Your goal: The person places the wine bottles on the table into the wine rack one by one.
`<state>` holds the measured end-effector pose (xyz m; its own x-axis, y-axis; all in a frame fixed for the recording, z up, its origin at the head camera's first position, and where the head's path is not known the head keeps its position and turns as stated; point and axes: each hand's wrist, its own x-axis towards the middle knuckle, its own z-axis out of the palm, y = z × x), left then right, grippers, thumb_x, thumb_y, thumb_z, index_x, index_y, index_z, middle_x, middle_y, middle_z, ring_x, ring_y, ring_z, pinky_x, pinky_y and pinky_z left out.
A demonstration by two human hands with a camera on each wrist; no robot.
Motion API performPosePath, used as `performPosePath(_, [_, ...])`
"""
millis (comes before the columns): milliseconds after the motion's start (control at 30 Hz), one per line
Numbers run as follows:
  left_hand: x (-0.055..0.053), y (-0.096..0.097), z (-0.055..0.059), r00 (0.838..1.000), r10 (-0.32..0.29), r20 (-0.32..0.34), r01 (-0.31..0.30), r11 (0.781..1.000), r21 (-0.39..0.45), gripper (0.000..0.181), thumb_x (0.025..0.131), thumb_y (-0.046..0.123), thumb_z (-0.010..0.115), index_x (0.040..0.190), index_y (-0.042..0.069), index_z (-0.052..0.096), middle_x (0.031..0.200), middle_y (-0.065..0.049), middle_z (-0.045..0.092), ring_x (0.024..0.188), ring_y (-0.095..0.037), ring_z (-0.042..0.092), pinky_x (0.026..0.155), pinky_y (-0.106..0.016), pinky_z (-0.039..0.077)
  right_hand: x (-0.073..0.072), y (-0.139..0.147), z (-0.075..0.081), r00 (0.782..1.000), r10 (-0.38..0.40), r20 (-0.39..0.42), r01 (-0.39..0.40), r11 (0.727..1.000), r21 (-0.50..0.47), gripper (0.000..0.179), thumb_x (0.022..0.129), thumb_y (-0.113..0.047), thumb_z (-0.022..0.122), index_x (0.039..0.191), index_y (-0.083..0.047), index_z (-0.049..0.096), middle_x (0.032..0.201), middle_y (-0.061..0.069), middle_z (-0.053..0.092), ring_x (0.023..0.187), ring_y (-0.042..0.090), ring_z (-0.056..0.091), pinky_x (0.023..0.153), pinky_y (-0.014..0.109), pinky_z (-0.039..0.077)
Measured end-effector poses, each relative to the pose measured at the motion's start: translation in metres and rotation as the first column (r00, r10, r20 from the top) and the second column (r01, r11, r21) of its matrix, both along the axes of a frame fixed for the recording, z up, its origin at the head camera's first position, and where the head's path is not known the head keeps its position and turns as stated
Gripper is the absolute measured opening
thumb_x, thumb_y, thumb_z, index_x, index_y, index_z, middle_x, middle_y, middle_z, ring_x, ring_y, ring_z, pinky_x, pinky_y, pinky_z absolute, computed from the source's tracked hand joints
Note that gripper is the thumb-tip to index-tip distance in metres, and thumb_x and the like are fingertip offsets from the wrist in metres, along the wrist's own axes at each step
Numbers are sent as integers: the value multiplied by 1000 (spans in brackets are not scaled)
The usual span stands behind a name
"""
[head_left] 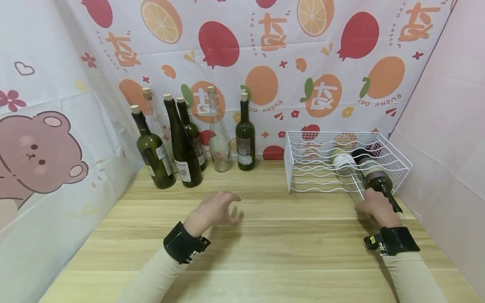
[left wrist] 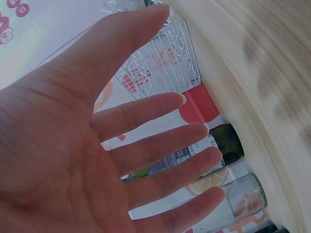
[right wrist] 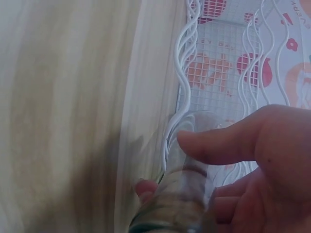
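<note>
My right hand (head_left: 378, 207) grips a clear glass bottle (head_left: 351, 180) by its near end, and the bottle's other end lies in a white wire rack (head_left: 289, 168). In the right wrist view the thumb and fingers curl round the clear glass (right wrist: 187, 167). A dark green bottle (head_left: 380, 181) lies beside it in the rack, its neck toward me. Over the middle left of the table hovers my left hand (head_left: 214, 212), holding nothing. The left wrist view shows its palm (left wrist: 58, 160) with the fingers spread and nearly straight.
Several corked bottles stand at the back left, among them a green bottle (head_left: 154, 155), a dark tilted-looking bottle (head_left: 183, 147), a clear bottle (head_left: 219, 145) and another green bottle (head_left: 245, 141). A fruit-print cloth (head_left: 235, 80) hangs behind the wooden table (head_left: 280, 252).
</note>
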<state>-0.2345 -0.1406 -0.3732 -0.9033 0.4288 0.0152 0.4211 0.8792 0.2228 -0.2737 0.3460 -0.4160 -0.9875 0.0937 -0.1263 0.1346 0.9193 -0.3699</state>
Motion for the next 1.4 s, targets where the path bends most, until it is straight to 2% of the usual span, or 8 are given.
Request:
performPosePath(100, [-1,0,0,1000,-1,1,1,1000,1,66,69,31,95,127,10,71,127,-12,73,114,-35,70,90,-51,60,0,0,1,1000,0,11,0,1000,-19,47,90,-29,61,107,12,45,90,27,56,78,38,56,58,43,48])
performPosePath(200, [-1,1,0,1000,-1,1,1,1000,2,66,69,31,95,127,9,71,127,-12,73,115,-35,70,90,-52,59,0,-1,1,1000,17,4,-17,1000,-26,46,92,-30,60,105,11,44,85,24,55,74,36,57,56,40,46])
performPosePath(400, [-2,1,-1,1000,1,2,-1,1000,-9,67,70,32,95,127,10,70,130,-12,72,116,-36,69,91,-53,59,-3,-1,-1,999,7,31,-5,998,-68,34,94,-33,57,84,-2,47,69,8,49,60,25,56,49,35,43])
performPosePath(533, [-1,0,-2,1000,13,10,-12,1000,-7,67,70,33,95,129,12,70,132,-10,71,118,-36,68,91,-53,59,-6,-1,-1,1000,17,21,-16,998,-58,32,91,-32,56,74,-7,47,68,8,51,61,26,57,50,35,43])
performPosePath(667, [-1,-1,-3,1000,7,6,-7,1000,-5,67,70,33,95,128,11,70,131,-10,72,117,-36,69,91,-54,59,-7,0,1,1000,21,20,-20,999,-42,31,91,-31,55,79,-3,50,75,14,54,67,29,58,53,36,45])
performPosePath(800, [-1,-1,-2,1000,10,15,-10,1000,-1,67,70,32,95,129,11,70,132,-10,71,117,-36,68,92,-54,59,-6,1,1,999,22,25,-21,998,-52,31,93,-31,53,85,-1,49,77,14,54,66,29,57,52,36,45])
performPosePath(1167, [-2,-1,0,1000,-2,10,2,1000,-2,67,70,30,94,129,9,70,131,-12,72,117,-36,68,91,-54,59,-8,3,-4,997,66,27,-61,987,-147,38,97,-37,51,75,-6,46,59,2,47,48,19,49,45,32,41])
performPosePath(1400, [-2,0,-1,1000,-4,11,4,1000,-9,65,70,29,94,127,9,70,129,-11,73,114,-36,70,89,-53,60,-11,3,-9,996,85,35,-81,991,-103,33,94,-30,50,72,-6,47,55,0,47,44,14,44,44,27,35])
